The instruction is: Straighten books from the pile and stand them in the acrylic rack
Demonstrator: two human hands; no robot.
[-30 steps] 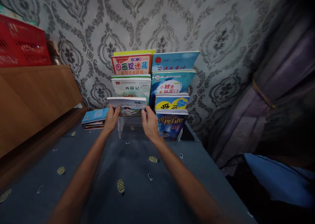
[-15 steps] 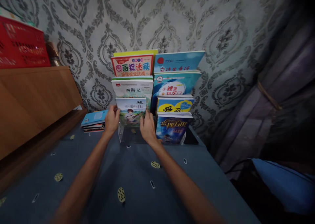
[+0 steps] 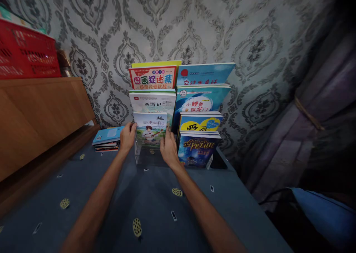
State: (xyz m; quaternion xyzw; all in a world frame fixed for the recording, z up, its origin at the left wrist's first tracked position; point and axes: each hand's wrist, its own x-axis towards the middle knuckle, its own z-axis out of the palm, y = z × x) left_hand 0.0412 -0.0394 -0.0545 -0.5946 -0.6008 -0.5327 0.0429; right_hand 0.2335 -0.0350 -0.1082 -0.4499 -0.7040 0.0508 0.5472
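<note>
My left hand (image 3: 127, 137) and my right hand (image 3: 168, 148) grip the two lower sides of a thin book with a child on a green cover (image 3: 150, 129). The book stands upright in the third tier of a clear tiered stand (image 3: 144, 156), left column. Behind it rise a white book (image 3: 152, 103) and a red-titled book (image 3: 152, 77). The right column holds several blue and yellow books, the front one dark blue (image 3: 198, 148). The slot in front of the held book has no book in it.
A small stack of books (image 3: 107, 138) lies left of the stand on the blue patterned cloth (image 3: 155, 208). A wooden cabinet (image 3: 36, 116) with a red crate (image 3: 26, 55) stands on the left. A curtain (image 3: 311, 112) hangs on the right, by patterned wallpaper.
The held book went from lying nearly flat above the stand to standing upright in its tier. Both hands slid down along its sides.
</note>
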